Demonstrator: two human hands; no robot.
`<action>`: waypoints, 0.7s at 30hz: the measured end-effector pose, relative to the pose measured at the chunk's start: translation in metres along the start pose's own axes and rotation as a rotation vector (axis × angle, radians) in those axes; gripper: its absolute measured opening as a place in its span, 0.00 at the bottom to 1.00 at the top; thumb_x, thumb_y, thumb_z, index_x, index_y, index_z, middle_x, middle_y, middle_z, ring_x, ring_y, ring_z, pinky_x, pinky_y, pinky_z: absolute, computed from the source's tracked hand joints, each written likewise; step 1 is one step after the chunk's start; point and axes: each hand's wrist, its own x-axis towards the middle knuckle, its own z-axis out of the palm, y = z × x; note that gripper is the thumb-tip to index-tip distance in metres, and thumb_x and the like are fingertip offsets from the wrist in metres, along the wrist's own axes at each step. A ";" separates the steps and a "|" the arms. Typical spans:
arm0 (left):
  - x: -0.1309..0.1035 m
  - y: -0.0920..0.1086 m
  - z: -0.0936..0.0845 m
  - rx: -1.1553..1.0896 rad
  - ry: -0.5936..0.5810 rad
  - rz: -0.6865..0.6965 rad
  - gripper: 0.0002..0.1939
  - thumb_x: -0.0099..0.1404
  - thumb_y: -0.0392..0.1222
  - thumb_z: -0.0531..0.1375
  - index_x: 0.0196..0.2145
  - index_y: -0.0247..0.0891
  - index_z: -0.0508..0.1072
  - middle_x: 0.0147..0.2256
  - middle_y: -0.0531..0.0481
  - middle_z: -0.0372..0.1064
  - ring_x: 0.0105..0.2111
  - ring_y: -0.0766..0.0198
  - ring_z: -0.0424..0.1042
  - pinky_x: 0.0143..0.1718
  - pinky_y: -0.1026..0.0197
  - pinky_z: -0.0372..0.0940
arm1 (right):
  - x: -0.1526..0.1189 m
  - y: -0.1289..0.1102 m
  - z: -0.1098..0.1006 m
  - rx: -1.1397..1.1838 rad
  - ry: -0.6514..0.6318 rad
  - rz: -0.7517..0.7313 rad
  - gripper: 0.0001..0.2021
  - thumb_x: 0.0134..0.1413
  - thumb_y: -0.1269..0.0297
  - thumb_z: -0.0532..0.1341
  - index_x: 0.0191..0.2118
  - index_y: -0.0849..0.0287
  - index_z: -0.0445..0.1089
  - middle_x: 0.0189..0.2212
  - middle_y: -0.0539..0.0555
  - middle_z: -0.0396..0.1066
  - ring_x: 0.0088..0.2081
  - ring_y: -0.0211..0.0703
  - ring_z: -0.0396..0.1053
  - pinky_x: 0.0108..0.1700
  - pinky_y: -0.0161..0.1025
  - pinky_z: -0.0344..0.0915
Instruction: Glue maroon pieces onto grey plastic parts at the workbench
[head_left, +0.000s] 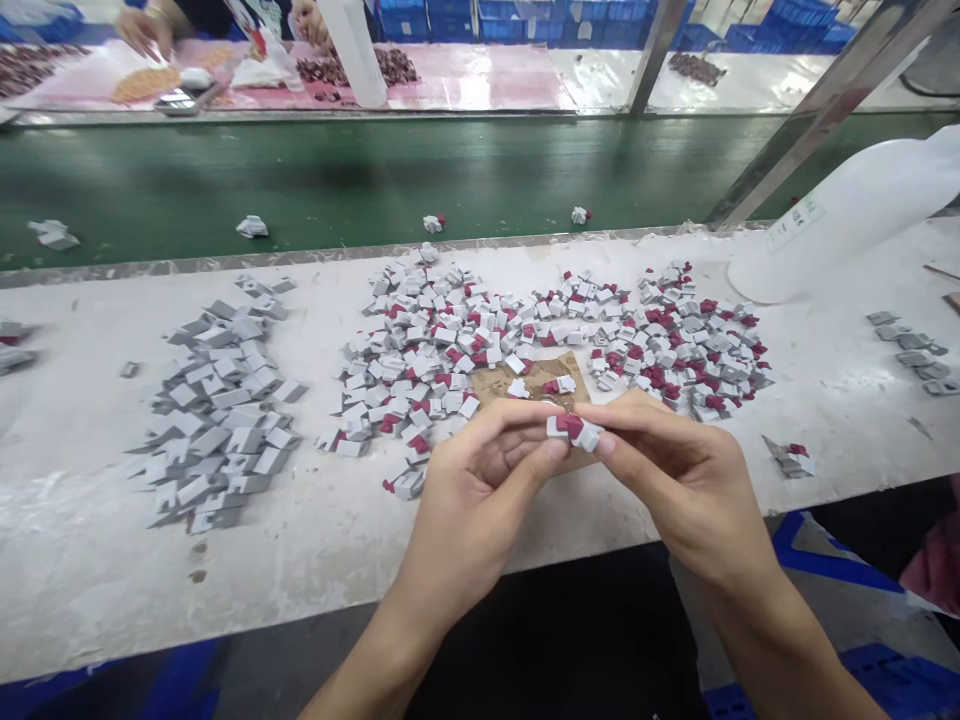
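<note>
Between the fingertips of my left hand and my right hand is a small grey and dark-red plastic piece. Both hands pinch it, the left at its left end and the right at its right end. Just behind the fingers lies a brown cardboard sheet with a few similar pieces on it, partly hidden by my hands. A heap of grey and dark-red pieces spreads to the left of the cardboard, and another such heap lies to its right.
A pile of plain grey pieces lies at left. Behind the white table runs a green conveyor belt carrying several pieces. A white bottle and a metal post stand at right. Across the belt, another person's hands work over small parts.
</note>
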 end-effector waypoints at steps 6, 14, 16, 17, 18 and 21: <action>0.006 0.023 -0.020 0.210 -0.029 0.051 0.04 0.77 0.39 0.72 0.48 0.44 0.86 0.49 0.47 0.87 0.49 0.57 0.88 0.53 0.59 0.84 | 0.020 -0.016 0.006 0.030 -0.138 -0.004 0.13 0.74 0.65 0.72 0.54 0.38 0.91 0.45 0.51 0.87 0.49 0.45 0.84 0.49 0.39 0.81; 0.077 0.089 -0.112 0.759 0.296 0.027 0.09 0.73 0.40 0.69 0.50 0.44 0.83 0.40 0.47 0.84 0.40 0.54 0.83 0.39 0.56 0.77 | 0.213 -0.034 0.074 -0.851 -0.333 -0.179 0.20 0.79 0.70 0.62 0.68 0.55 0.83 0.65 0.61 0.82 0.54 0.53 0.83 0.60 0.52 0.80; 0.113 0.097 -0.140 0.880 0.460 0.073 0.07 0.69 0.35 0.68 0.44 0.43 0.82 0.43 0.46 0.83 0.45 0.53 0.82 0.46 0.54 0.76 | 0.275 -0.026 0.115 -0.927 -0.386 -0.217 0.24 0.76 0.79 0.60 0.68 0.59 0.82 0.69 0.64 0.79 0.63 0.56 0.80 0.69 0.54 0.73; 0.132 0.100 -0.154 0.916 0.514 0.069 0.06 0.68 0.33 0.68 0.42 0.42 0.81 0.43 0.45 0.83 0.45 0.53 0.82 0.48 0.54 0.75 | 0.301 -0.020 0.136 -0.950 -0.429 -0.229 0.23 0.75 0.79 0.62 0.66 0.58 0.83 0.70 0.63 0.78 0.66 0.56 0.78 0.71 0.53 0.72; 0.149 0.102 -0.166 0.944 0.549 0.048 0.06 0.67 0.32 0.68 0.41 0.41 0.80 0.42 0.45 0.83 0.44 0.53 0.81 0.49 0.52 0.75 | 0.323 -0.014 0.155 -0.959 -0.473 -0.230 0.20 0.75 0.77 0.65 0.65 0.58 0.83 0.69 0.63 0.78 0.67 0.56 0.78 0.72 0.54 0.72; 0.194 0.101 -0.196 1.001 0.588 -0.041 0.06 0.68 0.30 0.69 0.40 0.39 0.79 0.37 0.44 0.82 0.40 0.52 0.81 0.48 0.50 0.75 | 0.361 0.003 0.193 -0.997 -0.560 -0.213 0.12 0.74 0.64 0.74 0.57 0.58 0.83 0.62 0.60 0.83 0.62 0.55 0.81 0.67 0.59 0.77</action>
